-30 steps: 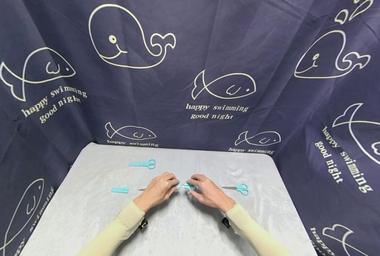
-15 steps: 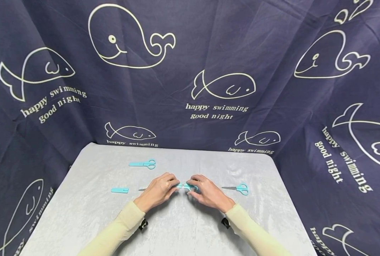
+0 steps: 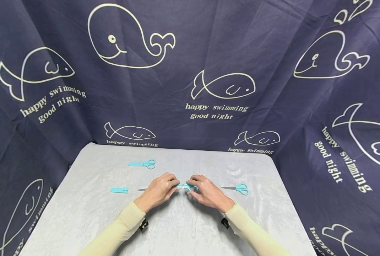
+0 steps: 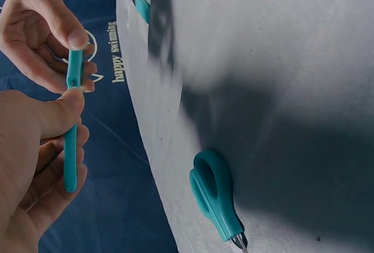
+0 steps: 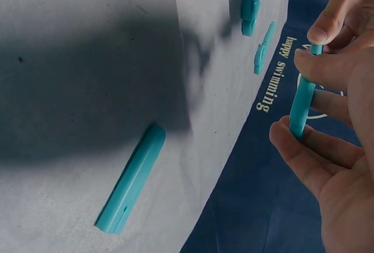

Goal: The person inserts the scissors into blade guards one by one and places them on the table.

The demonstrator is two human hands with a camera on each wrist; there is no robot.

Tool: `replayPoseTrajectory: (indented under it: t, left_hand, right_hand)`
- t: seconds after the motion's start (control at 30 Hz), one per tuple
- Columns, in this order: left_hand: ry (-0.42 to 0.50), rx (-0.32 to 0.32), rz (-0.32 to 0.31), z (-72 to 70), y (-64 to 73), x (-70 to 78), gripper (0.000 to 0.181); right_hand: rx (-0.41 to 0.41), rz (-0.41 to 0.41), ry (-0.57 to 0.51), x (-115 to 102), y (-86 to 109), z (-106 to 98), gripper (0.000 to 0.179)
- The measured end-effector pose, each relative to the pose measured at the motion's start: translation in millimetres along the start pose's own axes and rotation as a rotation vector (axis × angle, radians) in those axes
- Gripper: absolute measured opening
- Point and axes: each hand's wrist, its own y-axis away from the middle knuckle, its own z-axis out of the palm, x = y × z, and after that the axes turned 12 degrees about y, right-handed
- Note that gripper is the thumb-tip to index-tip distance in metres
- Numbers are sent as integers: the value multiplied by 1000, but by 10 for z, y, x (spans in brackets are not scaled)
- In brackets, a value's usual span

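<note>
Neither hand has visibly moved since the earlier frame. Left hand (image 3: 157,188) pinches a slim turquoise plastic sheath (image 4: 70,162); right hand (image 3: 210,192) grips turquoise-handled scissors (image 5: 301,108) at the sheath's right end. Pale grey tabletop (image 3: 183,231) lies below the sheath.

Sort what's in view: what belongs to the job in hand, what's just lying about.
Apparently the job:
held sheath in left hand
held scissors in right hand

Lying about:
sheathed scissors at the back
leftmost loose sheath
rightmost bare scissors
scissors below left hand
sheath below right hand
</note>
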Motion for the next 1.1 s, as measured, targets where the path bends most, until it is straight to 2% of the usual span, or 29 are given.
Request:
replayPoseTrajectory:
  t: [1.1]
  left_hand:
    - [15, 24, 0, 17, 2, -13, 19]
  right_hand:
    - [49, -11, -10, -32, -34, 18, 34]
